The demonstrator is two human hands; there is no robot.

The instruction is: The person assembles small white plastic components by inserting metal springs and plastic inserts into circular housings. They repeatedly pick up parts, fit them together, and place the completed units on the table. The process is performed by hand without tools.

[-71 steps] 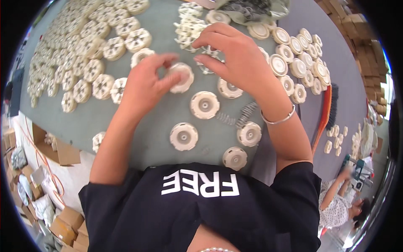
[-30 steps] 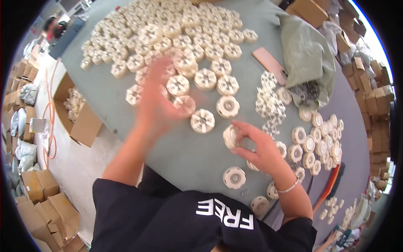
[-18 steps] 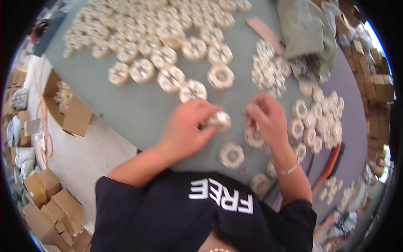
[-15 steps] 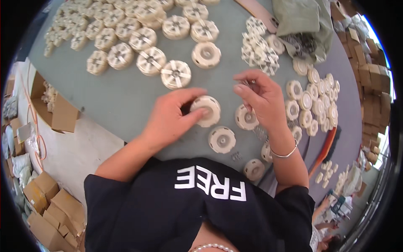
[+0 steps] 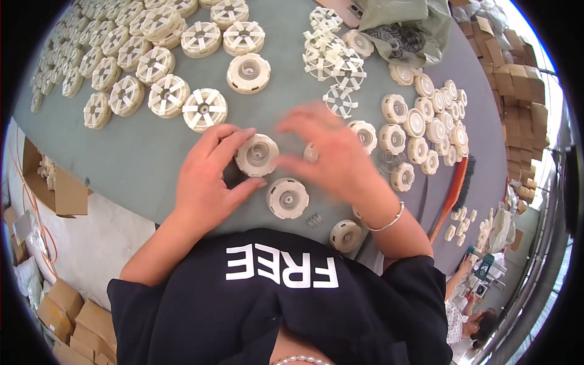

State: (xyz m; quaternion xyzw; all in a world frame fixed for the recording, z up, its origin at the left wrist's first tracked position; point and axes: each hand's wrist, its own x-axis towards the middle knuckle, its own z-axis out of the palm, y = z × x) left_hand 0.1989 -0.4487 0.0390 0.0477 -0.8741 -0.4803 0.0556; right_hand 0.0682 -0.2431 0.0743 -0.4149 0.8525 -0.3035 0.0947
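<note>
My left hand (image 5: 210, 173) grips the rim of a cream round plastic housing (image 5: 246, 164), thumb on its near side and fingers on its far side. A metal coil spring (image 5: 260, 151) stands in the housing's hollow middle. Just right of it is my right hand (image 5: 331, 152), smeared by motion, its fingers apart and nothing visible between them. Closer to me lies another open cream housing (image 5: 287, 198), with a loose coil spring (image 5: 314, 219) beside it. One more housing (image 5: 345, 236) rests near my shirt. Part of a housing (image 5: 311, 152) is hidden behind my right hand.
Housings topped with white spoked pieces (image 5: 205, 109) crowd the far left. Loose white spoked pieces (image 5: 340, 100) lie ahead, near a green bag of springs (image 5: 395, 42). Round cream parts (image 5: 415, 123) cluster right, by an orange-handled brush (image 5: 453, 194). A co-worker (image 5: 465, 316) sits lower right.
The housing in my left hand now shows its hollow side with a spring inside. My right hand, earlier pinching thin wire-like metal, has moved toward it and spread its fingers. The view has shifted.
</note>
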